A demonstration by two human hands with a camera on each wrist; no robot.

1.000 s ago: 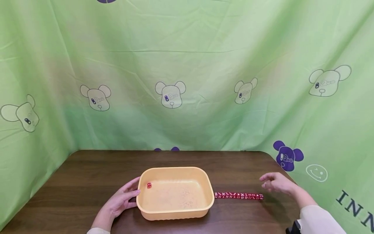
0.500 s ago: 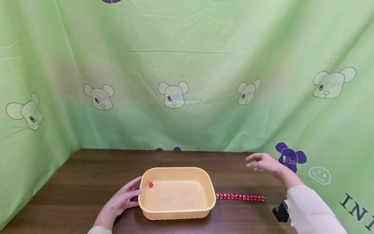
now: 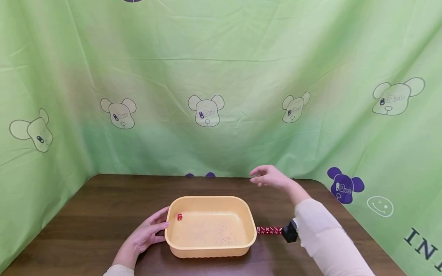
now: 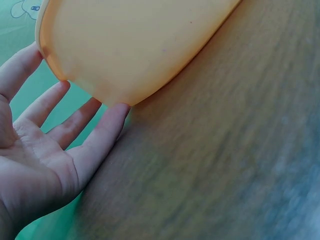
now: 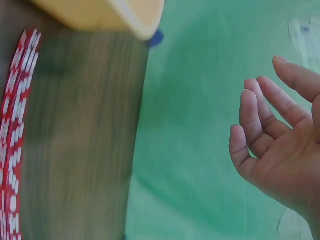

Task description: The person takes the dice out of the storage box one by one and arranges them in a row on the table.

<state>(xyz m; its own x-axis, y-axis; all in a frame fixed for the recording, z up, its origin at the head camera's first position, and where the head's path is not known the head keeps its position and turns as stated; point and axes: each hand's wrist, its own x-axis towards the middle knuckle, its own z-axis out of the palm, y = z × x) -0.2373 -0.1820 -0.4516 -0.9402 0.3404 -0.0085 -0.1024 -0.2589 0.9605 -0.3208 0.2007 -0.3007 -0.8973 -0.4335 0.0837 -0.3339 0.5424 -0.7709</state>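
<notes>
In the head view a pale orange plastic basin (image 3: 210,253) stands on the table, with one red die (image 3: 180,217) inside near its left end. My left hand (image 3: 148,234) rests against the basin's left side. The left wrist view shows that hand (image 4: 55,145) with fingers spread and fairly straight, their tips on the basin wall (image 4: 130,55). Raised above the table behind the basin's right end, my right hand (image 3: 271,176) holds nothing. Its loosely bent fingers show in the right wrist view, where the hand (image 5: 285,140) is apart from everything.
A straight row of red dice (image 3: 269,230) runs right from the basin's right side, partly covered by the right sleeve (image 3: 324,234) and a black wrist device (image 3: 290,231). Green printed cloth (image 3: 207,145) hangs behind and beside the brown table (image 3: 103,214).
My right hand has risen from beyond the right end of the dice row and swung left toward the basin. The left hand keeps its place on the basin.
</notes>
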